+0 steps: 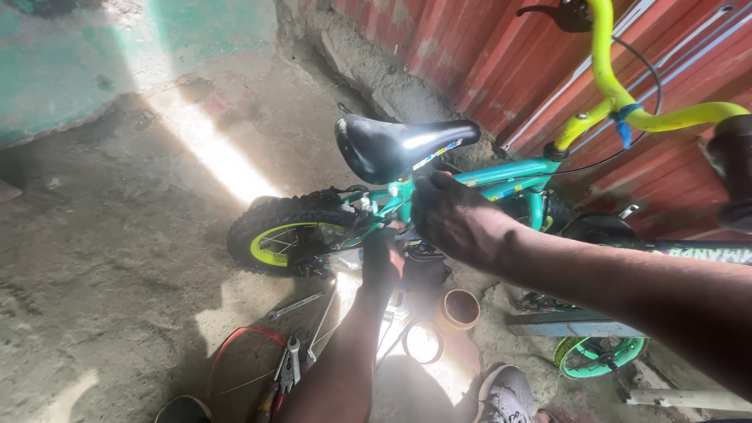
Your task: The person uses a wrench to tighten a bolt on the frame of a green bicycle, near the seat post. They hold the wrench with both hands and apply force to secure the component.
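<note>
The small teal bicycle (pixel 478 178) stands on the concrete floor (pixel 117 235) against a red corrugated wall (pixel 501 47), its rear wheel (pixel 283 233) with the yellow-green rim pointing left. Below it lie loose tools: a spanner (pixel 295 305), pliers (pixel 287 374) and a red cable loop (pixel 235 338), easy to kick or step on beside the grey shoe (pixel 505 392).

The left hand (pixel 381 258) reaches low to the frame near the rear hub; whether its grip closes on a tool or a part I cannot tell, since glare and shadow swallow the fingers. If it slips there, knuckles could hit the chain or spokes.

The right hand (pixel 454 219) rests on the frame under the black saddle (pixel 395 145), grip narrow but hidden from me. The bike may tip if that steadying hand lifts. The yellow handlebar (pixel 627 110) and a detached green wheel (pixel 599 356) are cut off or partly covered.
</note>
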